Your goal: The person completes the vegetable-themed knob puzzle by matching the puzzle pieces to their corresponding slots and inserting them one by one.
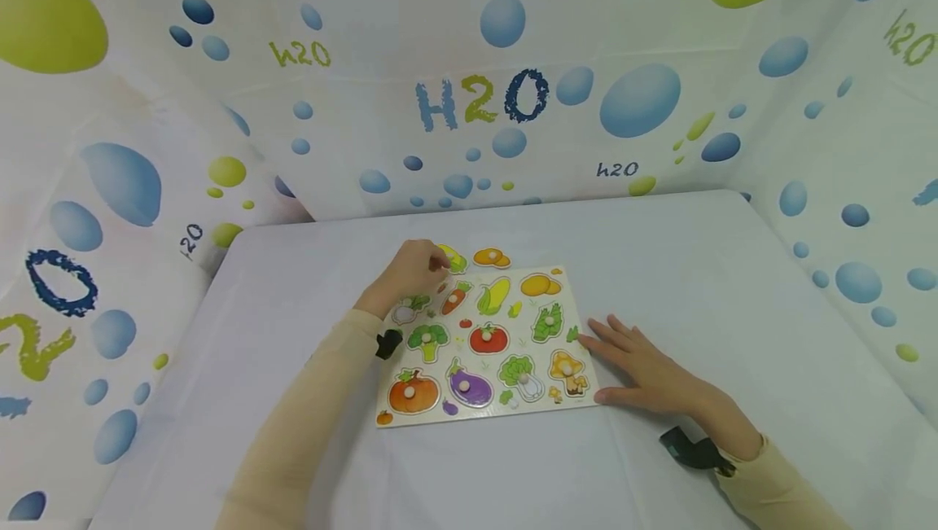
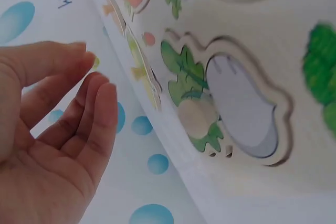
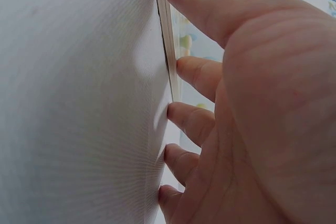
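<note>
A wooden vegetable puzzle board (image 1: 469, 420) lies on the table, with knobbed pieces such as a pumpkin (image 1: 421, 401), a tomato (image 1: 498, 343) and a white radish (image 2: 244, 108). My left hand (image 1: 412, 273) hovers at its far left corner, fingers loosely bent. In the left wrist view nothing shows between thumb and fingertips. Near those fingers, past the far edge, lies a yellow-and-green piece (image 1: 456, 260), partly hidden by the hand in the head view. My right hand (image 1: 648, 371) rests beside the board's right edge, fingers spread, thumb and fingertips touching the edge.
An orange-yellow piece (image 1: 482, 256) lies just beyond the board's far edge, next to the yellow-and-green one. White cloth covers the table (image 1: 703, 269). Sheets printed with blue and green drops (image 1: 501, 21) hang at the back and both sides.
</note>
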The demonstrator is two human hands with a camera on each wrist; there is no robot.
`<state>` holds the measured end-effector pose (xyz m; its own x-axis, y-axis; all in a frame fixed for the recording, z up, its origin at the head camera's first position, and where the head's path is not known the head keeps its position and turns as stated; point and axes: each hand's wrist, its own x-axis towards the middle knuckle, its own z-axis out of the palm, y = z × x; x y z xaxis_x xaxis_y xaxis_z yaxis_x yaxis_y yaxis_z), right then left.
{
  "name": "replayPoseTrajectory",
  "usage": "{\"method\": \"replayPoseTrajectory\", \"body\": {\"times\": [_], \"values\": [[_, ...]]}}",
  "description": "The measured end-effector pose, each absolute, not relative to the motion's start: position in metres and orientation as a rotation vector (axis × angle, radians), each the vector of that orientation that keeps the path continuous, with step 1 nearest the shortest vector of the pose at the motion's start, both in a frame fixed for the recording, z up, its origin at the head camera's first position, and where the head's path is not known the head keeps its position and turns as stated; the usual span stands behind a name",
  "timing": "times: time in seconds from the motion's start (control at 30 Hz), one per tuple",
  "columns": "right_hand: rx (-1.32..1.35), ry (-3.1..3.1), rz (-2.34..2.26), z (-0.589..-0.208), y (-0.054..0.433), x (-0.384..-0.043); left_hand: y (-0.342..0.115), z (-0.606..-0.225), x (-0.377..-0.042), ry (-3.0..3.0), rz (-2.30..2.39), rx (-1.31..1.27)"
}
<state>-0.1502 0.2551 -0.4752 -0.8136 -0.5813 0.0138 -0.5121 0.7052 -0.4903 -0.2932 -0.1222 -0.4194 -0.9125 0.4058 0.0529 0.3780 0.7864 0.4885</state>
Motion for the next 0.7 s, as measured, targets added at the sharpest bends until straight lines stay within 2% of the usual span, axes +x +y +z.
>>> {"method": "replayPoseTrajectory", "body": {"times": [0.3,0.7], "values": [[-0.889,2.762,-0.732,-0.478,0.256,-0.151,-0.121,-0.425,-0.318,3.018,0.799,0.536],[-0.878,2.757,-0.742,-0.475,0.258,-0.150,-0.110,-0.439,-0.333,2.998,0.774,0.455]]}}
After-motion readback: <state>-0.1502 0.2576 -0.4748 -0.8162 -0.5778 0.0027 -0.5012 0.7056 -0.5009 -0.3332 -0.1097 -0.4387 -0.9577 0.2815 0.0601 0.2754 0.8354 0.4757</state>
